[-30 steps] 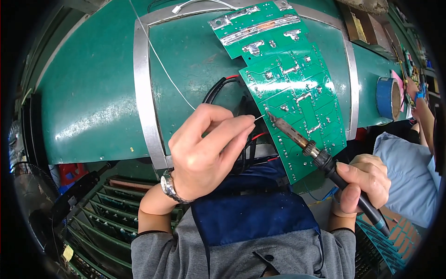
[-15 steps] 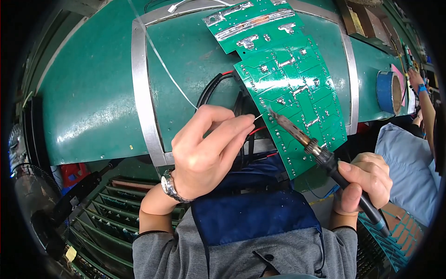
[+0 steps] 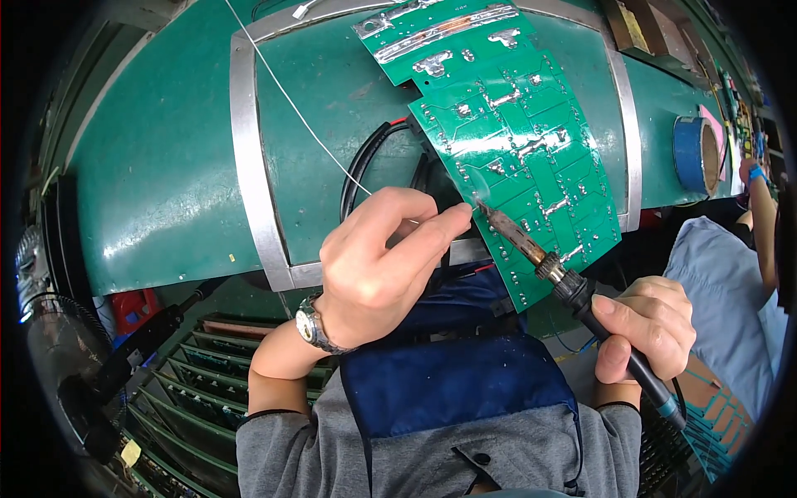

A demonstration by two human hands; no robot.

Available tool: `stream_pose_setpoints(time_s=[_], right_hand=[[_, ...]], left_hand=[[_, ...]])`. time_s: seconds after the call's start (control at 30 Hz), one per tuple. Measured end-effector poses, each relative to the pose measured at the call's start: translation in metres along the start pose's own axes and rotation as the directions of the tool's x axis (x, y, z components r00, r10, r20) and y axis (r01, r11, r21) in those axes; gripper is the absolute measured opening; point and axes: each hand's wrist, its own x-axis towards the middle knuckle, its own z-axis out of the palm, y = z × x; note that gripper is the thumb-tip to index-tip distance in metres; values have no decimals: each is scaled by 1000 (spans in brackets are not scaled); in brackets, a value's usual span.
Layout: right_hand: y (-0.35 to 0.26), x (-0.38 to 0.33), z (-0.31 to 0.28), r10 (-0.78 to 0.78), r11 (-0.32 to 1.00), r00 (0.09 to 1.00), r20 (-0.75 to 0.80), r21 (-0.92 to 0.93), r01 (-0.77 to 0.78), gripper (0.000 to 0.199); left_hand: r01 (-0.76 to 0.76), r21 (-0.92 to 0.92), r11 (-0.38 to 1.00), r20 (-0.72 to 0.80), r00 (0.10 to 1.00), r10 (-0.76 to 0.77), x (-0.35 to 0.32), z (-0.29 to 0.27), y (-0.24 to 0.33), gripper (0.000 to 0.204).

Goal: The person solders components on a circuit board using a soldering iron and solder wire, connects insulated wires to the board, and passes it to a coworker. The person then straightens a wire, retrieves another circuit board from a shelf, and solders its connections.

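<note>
A large green circuit board point(image 3: 519, 166) with shiny solder joints lies tilted at the bench's front edge. My right hand point(image 3: 647, 328) is closed around the handle of a soldering iron point(image 3: 573, 286). Its tip meets the board's left part, and a wisp of smoke rises there. Between thumb and fingertips, my left hand point(image 3: 386, 257) pinches thin solder wire point(image 3: 311, 131), whose end reaches the iron's tip. The wire runs up and away past the top of the view. Black cables point(image 3: 365, 166) with red ends come out from under the board's left edge.
The green bench point(image 3: 178, 183) has metal strips point(image 3: 253, 166) across it. A blue tape roll point(image 3: 693, 158) stands at the right, near another person's arm point(image 3: 762, 207). Racks of boards point(image 3: 207, 365) are at lower left, beside a black fan-like machine point(image 3: 75, 365). Wooden boxes point(image 3: 656, 41) sit far right.
The iron's tip and my left hand have shifted slightly right and down along the board. The board has slid a little up and left. Smoke now shows at the tip.
</note>
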Motion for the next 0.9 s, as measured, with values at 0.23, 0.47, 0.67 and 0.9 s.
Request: stream_pose_setpoints(time_s=[0.23,0.47,0.67,0.9], right_hand=[[0,-4,-1,-2,1000,1000,-18,-2,2,22],[-3,-16,-12,-7,1000,995,-98,9,8,24],[-6,-18,-10,21,999,999,-46,30,-19,21],[-16,-16,-19,38,999,993,115,-3,-38,20]], left_hand=[[-61,38,997,8,998,60,-3,-12,1,27],[145,-217,965,270,959,-84,-22,-12,26,25],[84,-123,989,13,997,-83,-11,-1,16,20],[10,11,1000,1,1000,-10,-11,5,19,23]])
